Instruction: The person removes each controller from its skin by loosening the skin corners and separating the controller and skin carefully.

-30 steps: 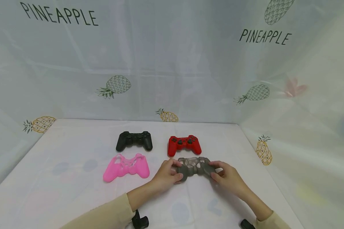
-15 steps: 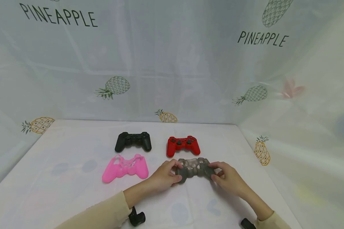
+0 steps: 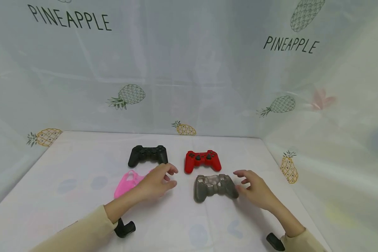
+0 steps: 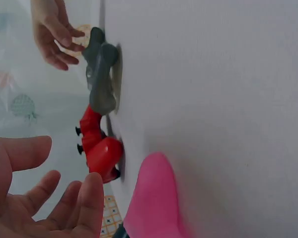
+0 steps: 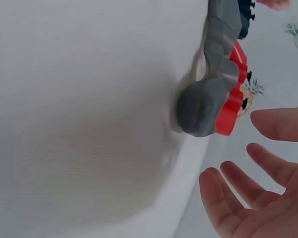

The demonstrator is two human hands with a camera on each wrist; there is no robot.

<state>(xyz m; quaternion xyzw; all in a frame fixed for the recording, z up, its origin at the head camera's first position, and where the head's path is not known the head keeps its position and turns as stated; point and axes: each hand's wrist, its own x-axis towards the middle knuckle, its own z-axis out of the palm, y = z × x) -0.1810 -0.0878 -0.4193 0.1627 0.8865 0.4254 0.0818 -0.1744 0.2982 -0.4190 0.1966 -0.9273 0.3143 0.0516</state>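
Both hands empty, fingers loose: left hand [image 3: 155, 182] over pink silicone controller cover [image 3: 128, 182], right hand [image 3: 256, 189] beside grey silicone controller cover [image 3: 215, 186] on white desk [image 3: 82, 196]. Best pinch 1 cover by both grip ends, keeping it flat.

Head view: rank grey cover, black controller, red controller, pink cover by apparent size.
1. Grey cover, widest and nearest the camera.
2-3. Black controller and red controller look alike; no ranking between them.
Pink cover is partly hidden by the left hand, so its place is unsure; nearness also inflates the front row.

My arms wear beige long sleeves [image 3: 82, 229], with a black wrist-camera mount [image 3: 124, 228] strapped under each cuff.
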